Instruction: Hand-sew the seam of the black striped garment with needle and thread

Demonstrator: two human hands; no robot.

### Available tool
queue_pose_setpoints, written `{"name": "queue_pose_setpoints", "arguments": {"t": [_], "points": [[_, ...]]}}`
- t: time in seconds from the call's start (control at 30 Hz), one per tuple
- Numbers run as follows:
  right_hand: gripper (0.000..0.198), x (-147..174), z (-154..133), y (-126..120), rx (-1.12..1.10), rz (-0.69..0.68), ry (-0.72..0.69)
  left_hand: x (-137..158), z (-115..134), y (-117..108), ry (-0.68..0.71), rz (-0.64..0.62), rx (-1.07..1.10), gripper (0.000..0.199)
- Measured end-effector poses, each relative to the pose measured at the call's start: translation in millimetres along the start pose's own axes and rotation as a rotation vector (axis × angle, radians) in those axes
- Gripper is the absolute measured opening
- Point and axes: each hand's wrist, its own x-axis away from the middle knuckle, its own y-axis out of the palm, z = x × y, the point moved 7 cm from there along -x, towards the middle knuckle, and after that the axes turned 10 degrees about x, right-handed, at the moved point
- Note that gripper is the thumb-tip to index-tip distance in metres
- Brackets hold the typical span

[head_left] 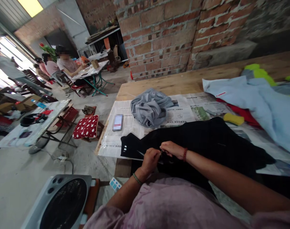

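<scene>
A black garment (192, 136) lies spread along the near edge of the table, with three small white marks at its left end. My left hand (150, 160) is closed at the garment's near edge. From its fist a thin, pointed metal tool (140, 153) sticks out to the left; its exact kind cannot be made out. Close beside it, my right hand (171, 149) is closed in a pinch in front of the black cloth. What its fingers hold is too small and dark to name. The two hands nearly meet.
Newspaper covers the wooden table (140, 90). On it are a crumpled grey cloth (149, 108), a phone (118, 122), a yellow sponge (233, 119) and a light blue garment (252, 101). A fan (64, 203) stands lower left. Several people sit at tables further back.
</scene>
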Motion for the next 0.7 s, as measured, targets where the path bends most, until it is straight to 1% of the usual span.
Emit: {"name": "queue_pose_setpoints", "arguments": {"t": [0.13,0.33,0.5,0.57,0.67,0.7], "points": [[0.022,-2.1,2.2,0.0,0.008,0.017,0.008,0.6,-1.3,0.0,0.043,-0.023,-0.005,0.013],[0.021,-0.1,3.9,3.4,0.062,0.055,0.005,-1.3,1.6,-0.3,0.024,-0.021,-0.009,0.01],[0.019,4.0,2.9,10.3,0.126,0.051,-0.029,-2.1,-0.9,-2.6,-0.054,0.044,0.012,0.012],[0.02,4.0,1.7,11.7,0.163,0.034,-0.046,-2.2,-3.0,-3.1,-0.083,0.047,0.032,0.012],[0.021,3.2,-1.3,8.6,0.223,0.009,-0.074,-2.9,-8.8,-3.0,-0.163,0.027,0.13,0.012],[0.019,3.7,-4.2,4.3,0.247,0.032,-0.106,-3.1,-12.2,-3.3,-0.213,0.028,0.176,0.012]]}}
